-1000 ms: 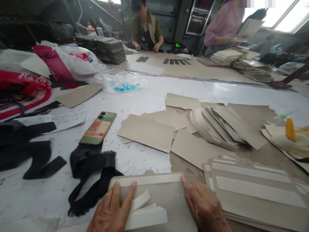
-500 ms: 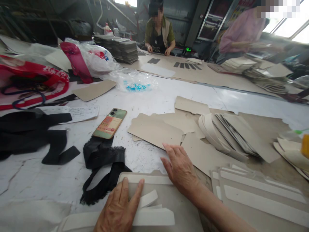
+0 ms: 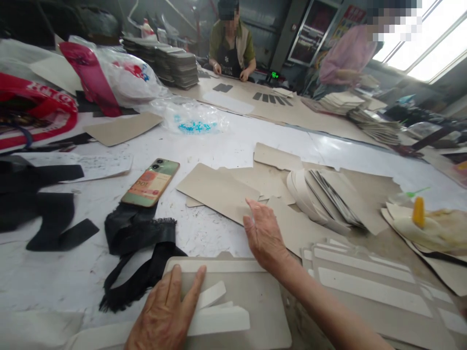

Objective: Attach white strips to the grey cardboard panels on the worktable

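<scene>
One beige panel (image 3: pixel 215 188) is lying ahead-left of your nearer right hand (image 3: pixel 265 236), long axis running away leftward, hold unclear at part-bent fingers, your left hand (image 3: pixel 165 305) resting flat, gripping nothing.

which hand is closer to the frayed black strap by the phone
Left. The left hand lies beside the black strap, on a beige panel; the right hand is farther right, by a second panel.

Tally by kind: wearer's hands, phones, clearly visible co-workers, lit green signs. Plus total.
Wearer's hands: 2 (left hand, right hand)
Phones: 1 (green phone)
Clearly visible co-workers: 2 (one in a green top, one in a pink top)
Lit green signs: 1 (green sign)
Total: 6
</scene>
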### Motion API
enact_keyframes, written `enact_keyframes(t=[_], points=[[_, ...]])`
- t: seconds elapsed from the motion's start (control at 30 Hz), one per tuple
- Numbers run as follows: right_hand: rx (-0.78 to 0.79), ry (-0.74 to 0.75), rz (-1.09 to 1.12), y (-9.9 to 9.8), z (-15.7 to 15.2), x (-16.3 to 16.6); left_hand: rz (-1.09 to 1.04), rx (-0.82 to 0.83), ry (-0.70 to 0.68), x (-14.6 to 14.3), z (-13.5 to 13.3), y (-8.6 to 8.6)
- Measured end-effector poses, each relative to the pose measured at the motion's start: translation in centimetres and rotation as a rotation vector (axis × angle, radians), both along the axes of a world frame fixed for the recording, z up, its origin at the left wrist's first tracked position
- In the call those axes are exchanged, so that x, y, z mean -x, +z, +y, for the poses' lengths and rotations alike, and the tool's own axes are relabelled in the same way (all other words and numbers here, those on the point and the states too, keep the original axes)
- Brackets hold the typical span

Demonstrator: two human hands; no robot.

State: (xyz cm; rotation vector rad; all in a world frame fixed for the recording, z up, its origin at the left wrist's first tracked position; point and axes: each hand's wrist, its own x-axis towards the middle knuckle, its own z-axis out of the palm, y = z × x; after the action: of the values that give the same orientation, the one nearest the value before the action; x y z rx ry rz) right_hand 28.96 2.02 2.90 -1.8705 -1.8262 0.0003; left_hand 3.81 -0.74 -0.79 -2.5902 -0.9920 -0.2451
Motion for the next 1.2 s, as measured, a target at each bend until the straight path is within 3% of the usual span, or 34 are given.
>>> enact_keyframes(t=[0.27,0.4,0.53,0.73,0.8,0.87,0.97,1.07,1.2], points=[[0.024,-0.024,0.000,-2.4,-1.6,-0.9,-0.027,0.018,-0.029,0.1,0.3,-0.2],[0.010,-0.087,0.069,-1.0,-2.1,-2.9,-0.036,-0.017,-0.059,0.4,0.5,-0.3],[0.102,-0.066,0.088,0.9,-5.7,-4.0,-0.013,-0.044,-0.057,0.3,0.7,-0.3],[0.218,-0.011,0.061,-0.1,-10.3,-2.8,-0.115,-0.065,-0.038,0.5,0.6,-1.1],[0.222,-0.012,0.079,-0.5,-10.5,-2.7,-0.241,0.061,-0.039,1.2,0.6,-1.0],[0.227,-0.009,0.105,-0.7,-10.3,-2.9,-0.429,0.336,-0.002,2.0,0.8,-0.3],[0.245,0.000,0.137,-0.7,-9.9,-3.3,-0.725,0.734,0.279,3.0,1.3,1.6],[0.280,-0.008,0.152,-0.4,-9.8,-3.4,-0.851,0.885,0.514,3.1,1.9,3.7],[0.343,-0.016,0.167,0.5,-9.8,-3.4,-0.900,1.073,0.574,2.5,2.7,5.0]])
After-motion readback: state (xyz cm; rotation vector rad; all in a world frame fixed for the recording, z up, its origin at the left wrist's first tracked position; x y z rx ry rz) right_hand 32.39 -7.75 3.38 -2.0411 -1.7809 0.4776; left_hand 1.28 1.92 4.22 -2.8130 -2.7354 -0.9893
